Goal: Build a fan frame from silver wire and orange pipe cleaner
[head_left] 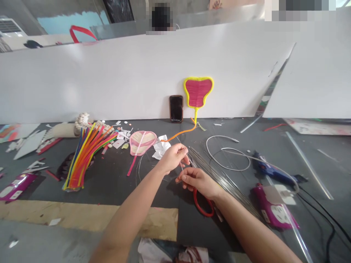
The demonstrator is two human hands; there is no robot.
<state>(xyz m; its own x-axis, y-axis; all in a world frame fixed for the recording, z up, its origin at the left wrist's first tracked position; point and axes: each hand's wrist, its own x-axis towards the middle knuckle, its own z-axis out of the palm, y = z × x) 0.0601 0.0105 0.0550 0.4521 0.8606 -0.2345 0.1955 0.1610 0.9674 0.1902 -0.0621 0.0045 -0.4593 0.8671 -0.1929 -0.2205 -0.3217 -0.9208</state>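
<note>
My left hand [175,157] is closed in a pinch on a thin metal wire [181,166], which runs down to my right hand [196,179]. The right fingers pinch the wire's lower part. Beneath the right hand lies a pair of red-handled scissors [203,209], partly hidden. A bundle of straight metal wires [219,175] stretches out under and beyond that hand. Just past the left hand are a crumpled white tissue [161,148] and an orange pipe cleaner [179,135]. Left of them lies a pink fan-shaped frame [143,143].
A yellow-edged red fan shape [198,92] and a phone [176,109] lean on the white board [131,80]. At left stands a bunch of coloured pipe cleaners [85,157]. A blue glue gun [274,170], a white cable [236,170] and a purple power strip [274,210] lie right.
</note>
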